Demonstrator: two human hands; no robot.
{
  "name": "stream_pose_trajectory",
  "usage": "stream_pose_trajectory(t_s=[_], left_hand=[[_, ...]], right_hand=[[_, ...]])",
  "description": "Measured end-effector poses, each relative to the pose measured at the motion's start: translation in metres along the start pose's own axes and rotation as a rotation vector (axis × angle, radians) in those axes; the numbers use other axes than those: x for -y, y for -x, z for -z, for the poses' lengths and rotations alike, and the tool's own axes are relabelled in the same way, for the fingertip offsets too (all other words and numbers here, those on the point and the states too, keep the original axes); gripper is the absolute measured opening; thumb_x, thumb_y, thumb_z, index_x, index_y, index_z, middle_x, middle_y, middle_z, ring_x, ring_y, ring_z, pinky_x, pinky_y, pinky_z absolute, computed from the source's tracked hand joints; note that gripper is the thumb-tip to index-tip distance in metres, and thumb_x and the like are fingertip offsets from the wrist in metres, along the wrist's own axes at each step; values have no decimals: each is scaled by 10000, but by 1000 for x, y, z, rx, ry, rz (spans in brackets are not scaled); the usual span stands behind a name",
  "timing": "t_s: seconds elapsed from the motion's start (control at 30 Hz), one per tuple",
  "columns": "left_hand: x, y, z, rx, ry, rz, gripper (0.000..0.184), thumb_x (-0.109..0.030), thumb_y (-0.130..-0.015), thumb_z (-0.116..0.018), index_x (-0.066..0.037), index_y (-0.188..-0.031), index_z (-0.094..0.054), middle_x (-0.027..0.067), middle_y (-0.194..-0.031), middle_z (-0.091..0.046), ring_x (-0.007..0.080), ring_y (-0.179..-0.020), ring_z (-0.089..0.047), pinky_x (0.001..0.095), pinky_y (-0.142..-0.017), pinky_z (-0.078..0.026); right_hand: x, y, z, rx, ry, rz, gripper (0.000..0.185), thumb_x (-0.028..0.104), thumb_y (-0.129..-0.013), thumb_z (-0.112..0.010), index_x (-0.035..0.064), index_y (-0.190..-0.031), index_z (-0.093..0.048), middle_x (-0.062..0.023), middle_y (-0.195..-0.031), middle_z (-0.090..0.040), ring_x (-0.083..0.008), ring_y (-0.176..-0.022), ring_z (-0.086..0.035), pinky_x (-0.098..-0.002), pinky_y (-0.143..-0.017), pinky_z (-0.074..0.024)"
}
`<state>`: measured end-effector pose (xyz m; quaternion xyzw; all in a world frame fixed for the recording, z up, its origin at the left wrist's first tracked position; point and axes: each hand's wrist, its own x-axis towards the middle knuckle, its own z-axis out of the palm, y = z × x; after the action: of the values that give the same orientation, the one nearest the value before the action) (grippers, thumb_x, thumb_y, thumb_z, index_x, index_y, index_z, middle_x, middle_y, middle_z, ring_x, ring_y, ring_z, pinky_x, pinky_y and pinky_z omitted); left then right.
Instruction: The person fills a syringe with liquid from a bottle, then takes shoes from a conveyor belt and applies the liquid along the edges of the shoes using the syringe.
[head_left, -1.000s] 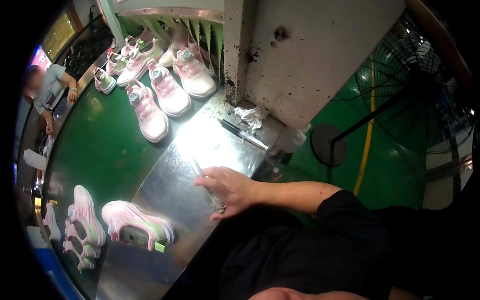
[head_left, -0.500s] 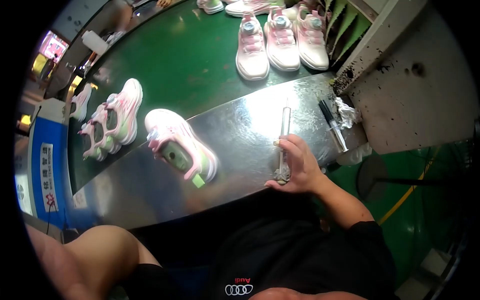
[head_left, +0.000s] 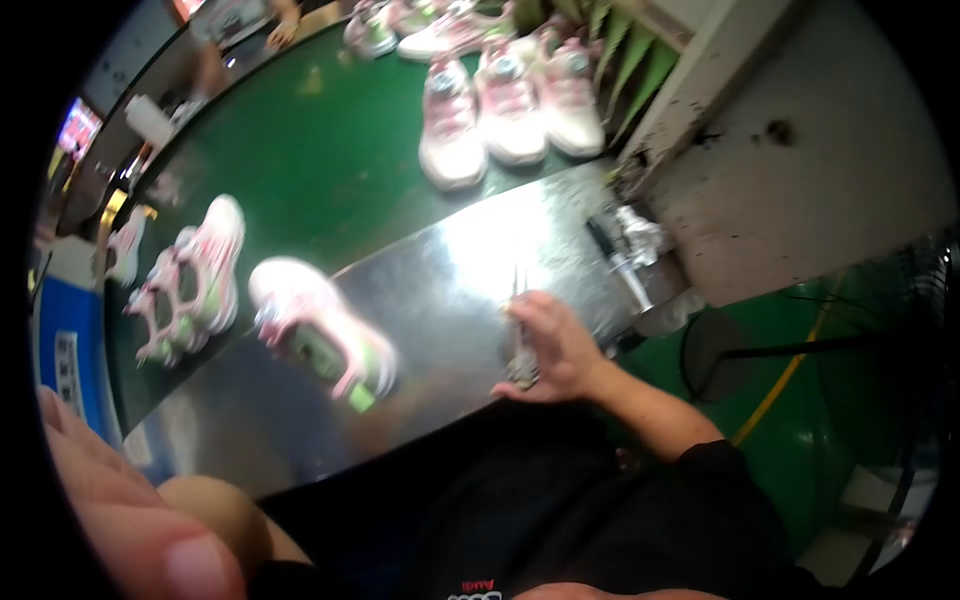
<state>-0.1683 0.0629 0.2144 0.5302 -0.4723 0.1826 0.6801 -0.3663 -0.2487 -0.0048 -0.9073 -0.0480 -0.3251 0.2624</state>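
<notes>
My right hand [head_left: 555, 350] is closed round a slim clear syringe-like tool [head_left: 521, 345], its thin tip pointing away over the metal ledge. Close to the camera at the lower left, my left hand [head_left: 130, 510] is large, blurred and partly cut off; its fingers look apart, with nothing seen in them. On the ledge, between the two hands, a pink and white shoe [head_left: 318, 335] lies with its green heel tab towards me. Right of the tool, a black and clear syringe-like tube [head_left: 620, 262] rests by crumpled white paper [head_left: 637, 235].
Three pink and white shoes [head_left: 512, 110] stand at the back of the green surface [head_left: 320, 160], with more behind them. Several others [head_left: 212, 265] stand at the left. A metal panel [head_left: 790, 150] and a fan stand [head_left: 715, 355] are at the right. Another person's hand [head_left: 283, 35] shows at the far edge.
The view has swung left since the first frame. My left hand has come into sight at the lower left and grown larger. My right hand still holds the tool.
</notes>
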Motion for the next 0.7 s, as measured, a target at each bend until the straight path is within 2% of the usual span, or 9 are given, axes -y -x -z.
stream_pose_trajectory(t_s=[0.23,0.4,0.7], left_hand=[[21,-3,-8,-92,-15,-34,174,-147,-939,-550,-21,-1019,-639,62,-985,-640,151,-920,-626,207,-771,-508],[24,-6,-9,-150,-19,-40,174,-147,-938,-551,-21,-1020,-638,63,-986,-640,149,-920,-626,202,-769,-508],[12,-15,6,-247,-73,-124,175,-146,-937,-552,-19,-1023,-636,63,-987,-640,145,-919,-626,194,-767,-508]], right_hand=[[-2,3,-1,21,-52,-50,960,353,-605,-853,71,-1359,-330,-188,-1155,-454,-337,-927,-537,-404,-782,-460],[2,1,1,20,-33,-49,953,343,-605,-848,79,-1358,-326,-184,-1184,-448,-349,-998,-528,-411,-854,-448],[1,-1,2,22,10,16,924,349,-621,-846,48,-1344,-356,-186,-1141,-471,-326,-955,-529,-404,-793,-451]])
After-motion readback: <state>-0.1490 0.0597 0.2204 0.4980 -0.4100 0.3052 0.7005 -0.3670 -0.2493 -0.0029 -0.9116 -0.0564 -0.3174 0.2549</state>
